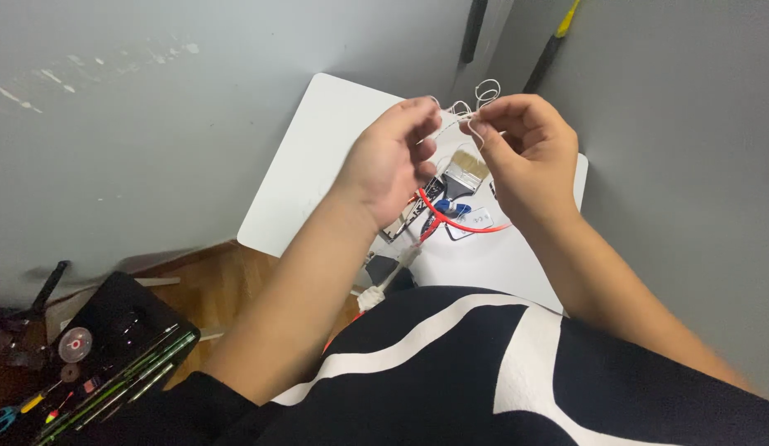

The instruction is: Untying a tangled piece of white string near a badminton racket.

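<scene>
Head-cam view, looking down. Left hand and right hand are raised over a small white table, both pinching a thin white wire, fingertips closed on it. Wire is partly worked: several small loops stick up near the right hand; the rest looks unformed, though that's hard to tell. Below lie a paintbrush, a red cable and misc. small parts. Black tool case sits lower left.

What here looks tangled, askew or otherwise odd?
The thin white wire pinched between the left hand and right hand curls into loose, irregular loops. Below, a red cable snakes across the white table. Nothing looks spilled or broken.
</scene>
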